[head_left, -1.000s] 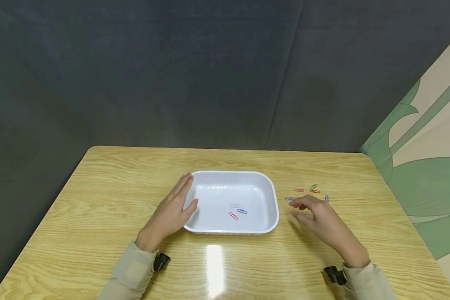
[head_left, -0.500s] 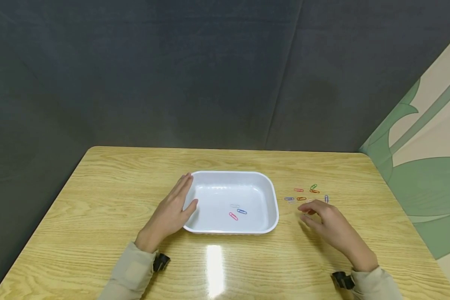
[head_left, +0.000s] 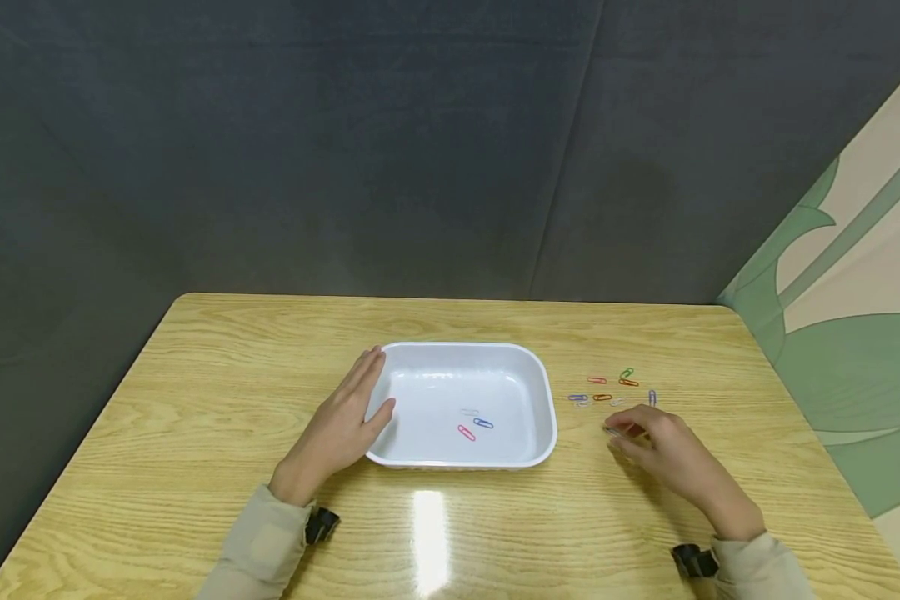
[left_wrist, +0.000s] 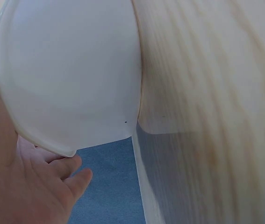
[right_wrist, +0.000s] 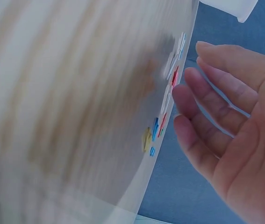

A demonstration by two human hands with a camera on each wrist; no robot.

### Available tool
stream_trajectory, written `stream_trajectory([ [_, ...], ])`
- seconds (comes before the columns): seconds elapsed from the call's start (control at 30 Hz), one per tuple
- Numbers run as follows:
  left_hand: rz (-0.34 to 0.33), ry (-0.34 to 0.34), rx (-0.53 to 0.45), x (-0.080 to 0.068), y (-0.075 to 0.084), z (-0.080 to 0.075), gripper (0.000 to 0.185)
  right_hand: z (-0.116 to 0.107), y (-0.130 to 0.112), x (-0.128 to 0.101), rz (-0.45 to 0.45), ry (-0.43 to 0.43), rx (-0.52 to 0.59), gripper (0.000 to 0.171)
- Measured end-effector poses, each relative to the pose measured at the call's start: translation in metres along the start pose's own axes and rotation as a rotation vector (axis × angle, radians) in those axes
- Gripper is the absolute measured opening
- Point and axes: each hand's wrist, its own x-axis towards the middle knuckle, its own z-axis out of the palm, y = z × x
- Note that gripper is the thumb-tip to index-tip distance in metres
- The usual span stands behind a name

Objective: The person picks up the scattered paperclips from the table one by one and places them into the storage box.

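Paper clips: three lie in the white tray [head_left: 543, 400] mid-bench: clear, blue [head_left: 483, 423], pink [head_left: 467, 432]. Our left hand [head_left: 342, 425] rests flat against the tray's left wall, fingers straight. Rightward, our right hand [head_left: 663, 454] sits on the bench [head_left: 195, 400], fingers loosely curled over a clip; grip unclear. Loose clips [head_left: 611, 389] remain just beyond, so we judge it under halfway.

- White tray [head_left: 543, 392]: rectangular, rounded corners, upright on the table; holds a red, a blue and a pale paper clip.
- Loose paper clips [head_left: 613, 388]: coloured, scattered flat, just right of the tray.
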Motion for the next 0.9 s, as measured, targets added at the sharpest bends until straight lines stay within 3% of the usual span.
stream_trajectory([
  [0.6, 0.002, 0.004, -0.005, 0.0, -0.001, 0.001, 0.067, 0.0, 0.011, 0.007, 0.0, -0.058, -0.015, 0.014],
  [0.9, 0.006, 0.006, -0.004, 0.0, 0.0, 0.001, 0.068, 0.001, 0.01, 0.009, 0.048, -0.1, -0.02, 0.009],
])
